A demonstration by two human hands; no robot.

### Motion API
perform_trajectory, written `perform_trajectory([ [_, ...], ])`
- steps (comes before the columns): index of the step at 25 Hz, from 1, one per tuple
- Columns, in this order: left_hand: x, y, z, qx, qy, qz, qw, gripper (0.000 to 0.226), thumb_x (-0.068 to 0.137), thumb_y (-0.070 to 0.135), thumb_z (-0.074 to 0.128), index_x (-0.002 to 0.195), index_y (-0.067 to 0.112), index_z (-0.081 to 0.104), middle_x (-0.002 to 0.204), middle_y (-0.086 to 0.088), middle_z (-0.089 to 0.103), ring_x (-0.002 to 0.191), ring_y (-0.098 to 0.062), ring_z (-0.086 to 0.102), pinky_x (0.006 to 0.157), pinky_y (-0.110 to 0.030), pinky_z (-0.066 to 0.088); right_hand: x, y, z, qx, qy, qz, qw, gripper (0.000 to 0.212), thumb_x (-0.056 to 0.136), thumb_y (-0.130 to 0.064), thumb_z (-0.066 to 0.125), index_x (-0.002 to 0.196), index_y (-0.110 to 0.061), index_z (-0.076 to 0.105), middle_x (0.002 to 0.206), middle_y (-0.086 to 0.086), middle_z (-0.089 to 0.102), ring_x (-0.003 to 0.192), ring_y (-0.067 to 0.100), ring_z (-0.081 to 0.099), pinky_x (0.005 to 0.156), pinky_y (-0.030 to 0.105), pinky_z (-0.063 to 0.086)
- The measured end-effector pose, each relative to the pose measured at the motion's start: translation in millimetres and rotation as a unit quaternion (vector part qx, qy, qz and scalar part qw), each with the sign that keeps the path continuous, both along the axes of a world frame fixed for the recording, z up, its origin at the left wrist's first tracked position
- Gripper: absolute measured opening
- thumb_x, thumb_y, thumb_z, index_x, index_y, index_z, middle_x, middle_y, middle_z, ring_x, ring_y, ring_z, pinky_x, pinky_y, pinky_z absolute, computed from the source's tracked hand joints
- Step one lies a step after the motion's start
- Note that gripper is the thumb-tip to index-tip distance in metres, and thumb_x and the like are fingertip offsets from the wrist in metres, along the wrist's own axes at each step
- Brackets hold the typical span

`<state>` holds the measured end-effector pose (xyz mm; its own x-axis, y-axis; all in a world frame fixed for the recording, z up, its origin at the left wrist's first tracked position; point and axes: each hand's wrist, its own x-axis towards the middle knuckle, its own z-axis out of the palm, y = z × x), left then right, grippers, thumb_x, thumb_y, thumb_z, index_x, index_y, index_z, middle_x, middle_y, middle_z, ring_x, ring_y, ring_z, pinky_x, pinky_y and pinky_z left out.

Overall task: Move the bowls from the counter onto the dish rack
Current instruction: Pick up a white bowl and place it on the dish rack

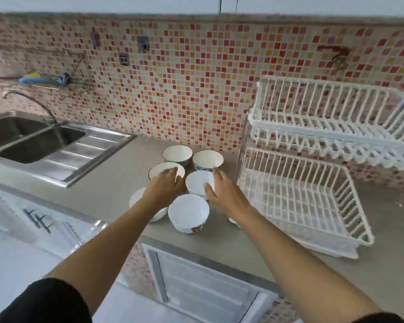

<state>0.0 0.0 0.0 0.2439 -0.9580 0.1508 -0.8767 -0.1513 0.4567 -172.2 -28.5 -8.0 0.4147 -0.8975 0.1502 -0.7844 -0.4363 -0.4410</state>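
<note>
Left grip (165, 185) unclenched over bowl (166, 171); right grip (222, 192) released, partly hiding bowl (197, 183).

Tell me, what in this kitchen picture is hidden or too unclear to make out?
- Head view: the bowl under the left hand is mostly covered by the wrist.
- A white object beneath the right forearm; only a sliver shows.
- Whether the right hand touches the bowl by its fingers is unclear.
- Small wall fittings are blurred.
- The dish rack top tier is cut off at the right edge.
</note>
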Motion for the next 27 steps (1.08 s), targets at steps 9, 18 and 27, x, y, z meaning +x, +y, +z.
perform_trajectory([
  [9, 14, -6, -128, 0.193, 0.026, 0.097, 0.976, 0.036, 0.098, 0.017, 0.035, 0.117, -0.003, 0.057, 0.114, -0.020, 0.064, 0.108, -0.038, 0.061, 0.088, -0.039, 0.049, 42, -35, -131, 0.290, -0.026, -0.177, 0.940, 0.053, 0.093, -0.033, 0.048, 0.134, -0.001, 0.039, 0.134, 0.019, 0.052, 0.121, 0.036, 0.051, 0.094, 0.036, 0.042],
  [18, 29, -27, -117, 0.186, -0.030, 0.010, 0.982, 0.049, 0.092, 0.004, 0.044, 0.139, -0.003, 0.032, 0.127, -0.019, 0.059, 0.116, -0.034, 0.059, 0.098, -0.037, 0.045, 37, -23, -80, 0.200, 0.062, -0.098, 0.973, 0.042, 0.092, -0.010, 0.037, 0.134, -0.006, 0.037, 0.124, 0.020, 0.055, 0.109, 0.036, 0.056, 0.079, 0.034, 0.043],
  [27, 44, -37, 54, -0.180, 0.051, -0.109, 0.976, 0.045, 0.099, 0.015, 0.041, 0.143, 0.024, 0.041, 0.108, -0.020, 0.070, 0.085, -0.037, 0.064, 0.070, -0.032, 0.043, 20, 20, 85, -0.132, 0.029, -0.056, 0.989, 0.061, 0.099, -0.038, 0.033, 0.152, -0.019, 0.009, 0.156, 0.001, 0.026, 0.132, 0.024, 0.044, 0.104, 0.035, 0.041],
])
